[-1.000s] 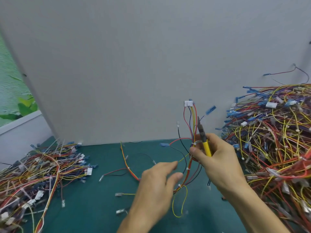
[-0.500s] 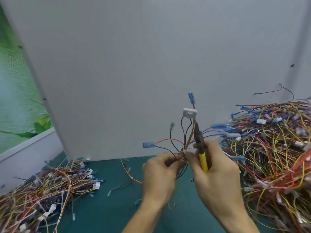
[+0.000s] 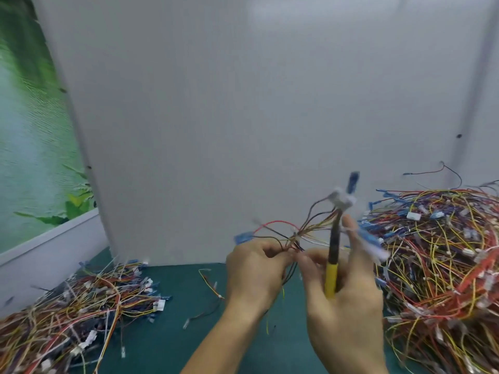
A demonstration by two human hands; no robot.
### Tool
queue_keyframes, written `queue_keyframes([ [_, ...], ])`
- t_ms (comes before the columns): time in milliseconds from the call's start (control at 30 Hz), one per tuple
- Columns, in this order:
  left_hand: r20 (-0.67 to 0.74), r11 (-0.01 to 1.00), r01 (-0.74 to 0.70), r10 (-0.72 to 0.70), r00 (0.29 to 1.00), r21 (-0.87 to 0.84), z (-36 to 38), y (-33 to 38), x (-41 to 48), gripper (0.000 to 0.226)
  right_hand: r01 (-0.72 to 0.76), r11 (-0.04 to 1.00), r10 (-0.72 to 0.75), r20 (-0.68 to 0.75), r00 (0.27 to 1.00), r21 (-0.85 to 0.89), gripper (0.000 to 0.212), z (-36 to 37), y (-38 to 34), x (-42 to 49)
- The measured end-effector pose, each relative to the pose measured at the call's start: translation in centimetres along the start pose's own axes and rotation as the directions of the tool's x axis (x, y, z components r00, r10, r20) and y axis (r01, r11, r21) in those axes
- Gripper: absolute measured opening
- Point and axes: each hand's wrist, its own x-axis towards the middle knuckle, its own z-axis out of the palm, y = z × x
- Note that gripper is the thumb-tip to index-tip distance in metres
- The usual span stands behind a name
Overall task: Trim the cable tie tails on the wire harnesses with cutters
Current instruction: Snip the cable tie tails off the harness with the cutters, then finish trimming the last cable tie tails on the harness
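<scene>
Left hand (image 3: 253, 268) pinches the harness (image 3: 305, 230); right hand (image 3: 343, 290) grips yellow-handled cutters (image 3: 331, 268).

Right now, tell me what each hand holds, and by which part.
The right hand grips the cutters by their yellow handle, tips up. The left hand pinches the wire harness where its wires bunch together, below the white connector.
</scene>
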Motion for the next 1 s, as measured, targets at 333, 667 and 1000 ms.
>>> queue_keyframes([
  [333,0.146,0.918,0.135,-0.086,0.985,-0.372,0.1,0.0,-1.3,0.014,0.220,0.775,0.069,0.426,0.902,-0.592,0.110,-1.8,-0.5,1.6],
  [667,0.197,0.851,0.189,-0.103,0.975,-0.490,0.7,0.8,-2.8,0.020,0.114,0.894,-0.043,0.171,0.984,-0.433,0.028,-0.7,1.2,0.4],
  [1000,-0.055,0.931,-0.103,0.089,0.994,-0.351,-1.8,-1.2,-4.6,0.018,0.134,0.943,-0.137,0.013,0.991,-0.305,0.010,-2.5,-2.1,4.8],
])
